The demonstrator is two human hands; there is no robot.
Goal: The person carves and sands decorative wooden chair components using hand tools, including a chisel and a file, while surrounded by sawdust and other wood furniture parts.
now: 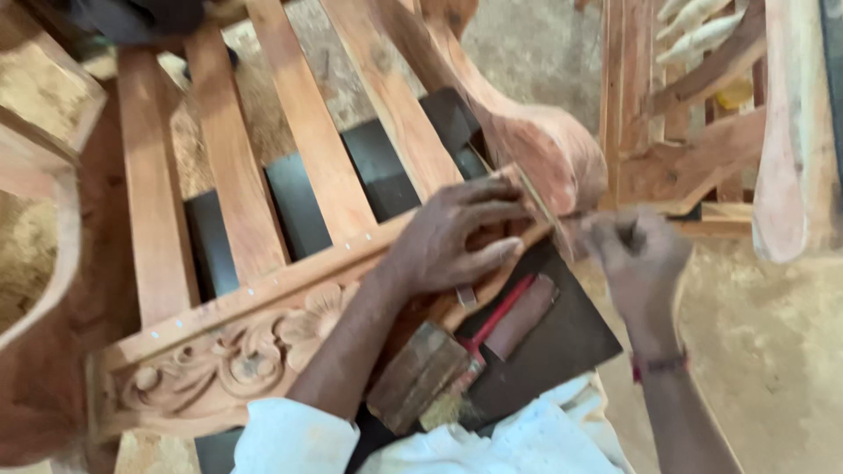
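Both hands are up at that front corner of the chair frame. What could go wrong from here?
The left hand lies flat on the front rail beside the blurred right hand; a slip there could catch its fingers. The red-handled brush and wooden block lie loose below the rail and could be knocked off.

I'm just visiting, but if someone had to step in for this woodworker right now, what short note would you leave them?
Left hand: pressed flat on the front rail of the carved reddish wooden chair frame, steadying it.
Right hand: pinched at the joint beside the rounded wooden armrest; too blurred to tell what it holds.
Red-handled brush and worn wooden block lie on the dark board under the rail.
Done: floral carving cut, slats fitted.
Left: wood bare, unfinished.
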